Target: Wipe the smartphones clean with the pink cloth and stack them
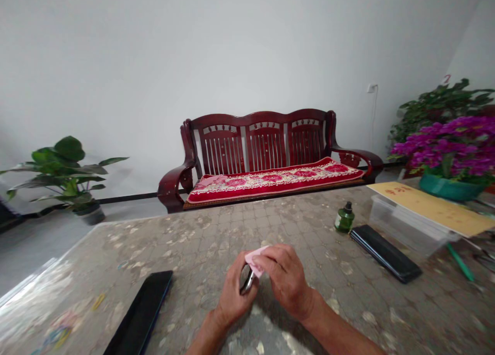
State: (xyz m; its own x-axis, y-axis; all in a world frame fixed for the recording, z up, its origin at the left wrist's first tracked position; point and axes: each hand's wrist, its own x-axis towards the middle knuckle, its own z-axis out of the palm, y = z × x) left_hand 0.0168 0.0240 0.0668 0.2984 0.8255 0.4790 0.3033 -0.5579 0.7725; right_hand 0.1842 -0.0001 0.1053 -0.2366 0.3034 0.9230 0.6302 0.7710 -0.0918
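Note:
My left hand is closed around a small dark, shiny object held just above the table. My right hand is closed on a pink cloth or paper and presses it against that object. Both hands meet at the near middle of the patterned table. What exactly the dark object is stays partly hidden by my fingers.
A black phone lies near left, another black phone to the right. A small green bottle, clear plastic box with a yellow envelope, green pen and purple flower pot stand right. A red wooden bench stands behind.

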